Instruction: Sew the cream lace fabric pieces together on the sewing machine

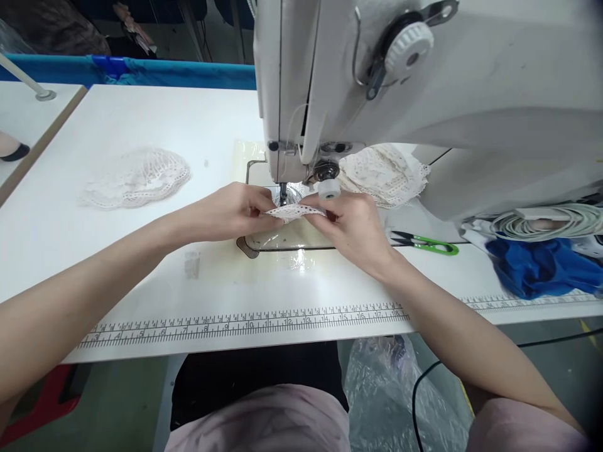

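Between my hands, just in front of the presser foot [283,194], a strip of white eyelet lace [294,211] is stretched. My left hand [230,212] pinches its left end, fingers closed. The right end is pinched by my right hand [353,223], close beside the machine's white knob [328,188]. Above them looms the white sewing machine [292,75], its needle area partly hidden. Behind my right hand lies a heap of white lace [384,174], and another lace piece [141,177] rests flat on the table to the left.
Green-handled thread snips [424,243] lie right of my right hand. Farther right are a blue cloth [546,267] and coiled pale tape [546,223]. A printed ruler [249,325] runs along the table's front edge. A clear plastic bag [400,395] hangs below. Another person's hand [132,25] shows at the back.
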A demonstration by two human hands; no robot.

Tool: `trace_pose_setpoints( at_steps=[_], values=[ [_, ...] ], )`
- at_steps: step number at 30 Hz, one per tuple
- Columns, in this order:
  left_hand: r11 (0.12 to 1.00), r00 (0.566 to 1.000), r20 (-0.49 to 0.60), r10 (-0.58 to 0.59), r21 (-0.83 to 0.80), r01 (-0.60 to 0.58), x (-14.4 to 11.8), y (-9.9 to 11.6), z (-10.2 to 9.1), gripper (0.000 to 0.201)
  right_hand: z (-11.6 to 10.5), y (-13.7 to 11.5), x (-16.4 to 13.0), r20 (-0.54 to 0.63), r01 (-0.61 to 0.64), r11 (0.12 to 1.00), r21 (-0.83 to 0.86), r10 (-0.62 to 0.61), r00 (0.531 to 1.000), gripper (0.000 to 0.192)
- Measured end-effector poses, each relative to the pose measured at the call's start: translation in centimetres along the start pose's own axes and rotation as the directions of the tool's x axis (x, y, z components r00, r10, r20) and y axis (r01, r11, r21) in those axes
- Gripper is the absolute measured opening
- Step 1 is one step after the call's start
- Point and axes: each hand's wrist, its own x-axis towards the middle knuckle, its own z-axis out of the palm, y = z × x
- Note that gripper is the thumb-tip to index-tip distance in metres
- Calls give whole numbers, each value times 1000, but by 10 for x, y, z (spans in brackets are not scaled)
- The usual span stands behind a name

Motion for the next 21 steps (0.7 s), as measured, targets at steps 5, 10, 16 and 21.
trace_pose_setpoints(
  at_steps=[5, 10, 16, 21],
  values=[
    [995, 999, -8, 43, -91, -44, -9, -3, 4, 47, -3, -5, 0, 88, -31, 997, 67, 25, 996, 13],
    [868, 900, -174, 400, 386, -312, -24, -2, 32, 27, -3, -9, -7, 207, 254, 960, -121, -226, 952, 9],
    [569, 803, -187, 566, 794, -216, -39, 2, 51, 23, -3, -8, -11, 244, 398, 899, -184, -351, 904, 14],
    [615, 851, -155, 502, 756, -226, -43, 1, 52, 30, -5, -8, -11, 269, 381, 911, -159, -331, 904, 13]
  ],
)
